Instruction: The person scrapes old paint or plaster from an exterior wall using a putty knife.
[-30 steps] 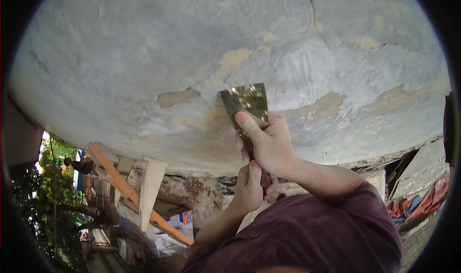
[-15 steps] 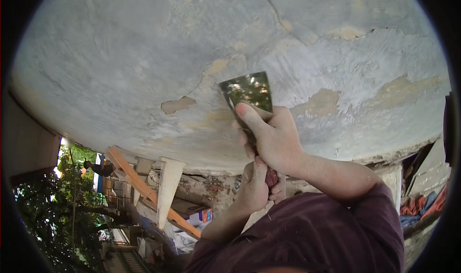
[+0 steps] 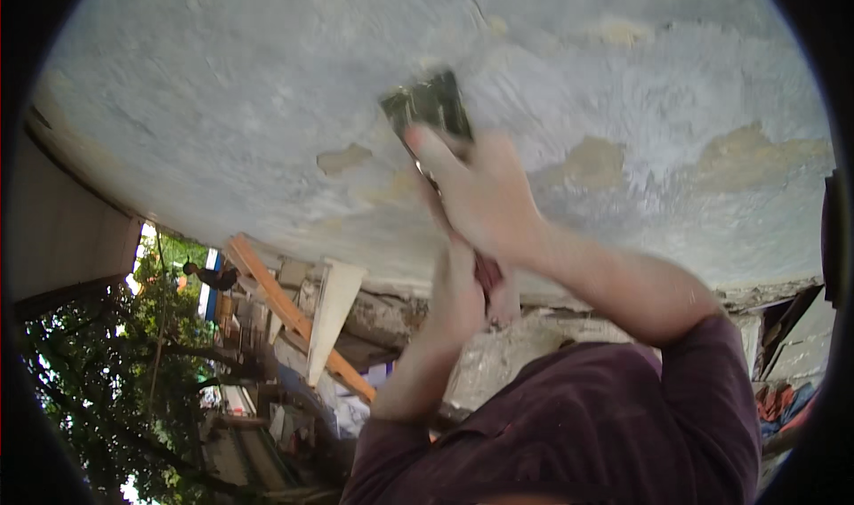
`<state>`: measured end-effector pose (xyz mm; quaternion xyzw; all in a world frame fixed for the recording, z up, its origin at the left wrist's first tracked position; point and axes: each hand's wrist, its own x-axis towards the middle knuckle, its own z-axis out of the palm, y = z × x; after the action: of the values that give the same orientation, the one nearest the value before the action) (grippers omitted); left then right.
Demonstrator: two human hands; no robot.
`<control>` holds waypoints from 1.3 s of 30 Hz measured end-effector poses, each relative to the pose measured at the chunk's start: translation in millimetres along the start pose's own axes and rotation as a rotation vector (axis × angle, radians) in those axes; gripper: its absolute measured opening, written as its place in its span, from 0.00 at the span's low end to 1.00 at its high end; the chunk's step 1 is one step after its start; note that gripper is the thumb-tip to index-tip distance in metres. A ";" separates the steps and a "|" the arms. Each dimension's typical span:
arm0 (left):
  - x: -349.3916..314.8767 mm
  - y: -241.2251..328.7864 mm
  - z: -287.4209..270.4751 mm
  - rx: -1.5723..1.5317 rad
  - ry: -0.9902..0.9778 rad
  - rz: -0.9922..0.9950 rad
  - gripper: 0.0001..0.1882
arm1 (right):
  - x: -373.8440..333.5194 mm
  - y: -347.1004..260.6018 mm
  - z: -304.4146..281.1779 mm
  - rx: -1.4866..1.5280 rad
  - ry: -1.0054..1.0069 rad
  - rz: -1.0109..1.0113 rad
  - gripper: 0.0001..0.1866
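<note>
A wide-bladed metal scraper [image 3: 431, 103] is against the grey-blue plastered wall [image 3: 267, 87], its shiny blade tilted slightly left. My right hand [image 3: 489, 185] is closed round the lower part of the blade, with the thumb lying along its face. Below it, my left hand [image 3: 458, 283] is wrapped about the reddish handle [image 3: 487, 276]. Both hands are dusty and somewhat blurred. The right hand's fingers behind the blade are mostly hidden. Flaked tan patches [image 3: 594, 163] mark the wall to the right of the blade, and a smaller one [image 3: 344, 158] lies to its left.
An orange-brown wooden beam [image 3: 298, 314] slants at the lower left beside a pale tapered post [image 3: 335, 318]. Beyond them are trees [image 3: 98, 380] and another person [image 3: 211, 276] in dark clothing. Crumpled cloths [image 3: 783, 405] lie at the lower right.
Both hands and the scraper have moved up and a little left along the wall. The view has shifted slightly, and both forearms reach farther out.
</note>
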<state>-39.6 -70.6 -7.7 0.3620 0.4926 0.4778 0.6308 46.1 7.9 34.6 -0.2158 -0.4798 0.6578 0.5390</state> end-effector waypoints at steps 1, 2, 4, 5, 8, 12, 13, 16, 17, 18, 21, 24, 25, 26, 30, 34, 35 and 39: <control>-0.2 2.0 -2.7 -0.036 0.035 0.029 0.32 | 0.7 -6.0 5.2 -0.096 0.011 -0.123 0.22; -8.9 -5.5 8.4 -0.061 0.156 0.005 0.37 | -8.8 -7.9 2.0 -0.177 -0.009 -0.087 0.22; -6.7 -13.0 19.8 -0.080 0.156 -0.011 0.38 | -1.2 15.6 -2.9 -0.175 -0.008 -0.113 0.23; -8.7 -18.8 24.6 -0.123 0.191 -0.046 0.39 | -1.8 24.2 -5.0 -0.169 -0.027 -0.097 0.23; -8.8 -13.7 15.5 -0.057 0.158 -0.029 0.39 | -9.1 6.9 -3.4 -0.196 -0.024 -0.021 0.23; -4.4 -13.2 4.5 -0.133 0.089 -0.031 0.38 | 4.4 18.8 4.8 -0.184 -0.027 -0.043 0.23; -6.5 -13.8 5.4 -0.076 0.135 -0.002 0.38 | 0.2 20.8 7.1 -0.207 -0.015 -0.074 0.23; -11.1 -16.4 8.2 -0.161 0.118 -0.055 0.36 | -4.0 15.4 4.9 -0.178 -0.022 0.003 0.24; -12.5 -23.3 6.7 -0.179 0.080 -0.073 0.35 | -9.9 23.4 3.2 -0.188 -0.031 0.007 0.24; -13.2 -34.7 7.3 -0.197 0.043 -0.112 0.35 | -16.9 27.3 1.8 -0.167 0.002 0.048 0.24; -3.2 -32.6 -1.0 -0.121 0.093 -0.068 0.35 | -14.0 26.5 3.1 -0.268 0.045 0.109 0.24; -9.4 -26.6 -4.2 -0.156 0.087 -0.076 0.35 | -8.0 27.9 9.8 -0.244 0.035 -0.034 0.25; -10.1 -25.0 -5.5 -0.116 0.086 -0.084 0.35 | -6.0 29.7 9.3 -0.252 0.044 -0.039 0.25; -9.5 -26.4 -7.3 -0.135 0.014 -0.040 0.35 | -4.2 30.3 8.4 -0.302 0.049 -0.044 0.25; 6.8 -20.6 -20.3 0.054 0.065 0.132 0.34 | -0.3 34.1 17.5 -0.308 0.031 -0.042 0.23; -2.2 -44.7 -34.5 0.233 0.068 0.161 0.34 | -13.4 53.9 17.0 -0.150 0.080 0.106 0.20; 9.8 -41.4 -45.3 0.215 0.064 0.153 0.34 | -5.0 54.8 19.0 -0.153 0.093 0.090 0.19; 14.7 -44.9 -76.8 0.182 -0.109 0.298 0.24 | -15.1 65.0 28.6 -0.147 0.176 0.074 0.18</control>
<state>-102.0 -70.2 -72.9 0.5119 0.4399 0.4991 0.5434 -4.5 -14.7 -12.3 -0.3291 -0.4691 0.6190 0.5371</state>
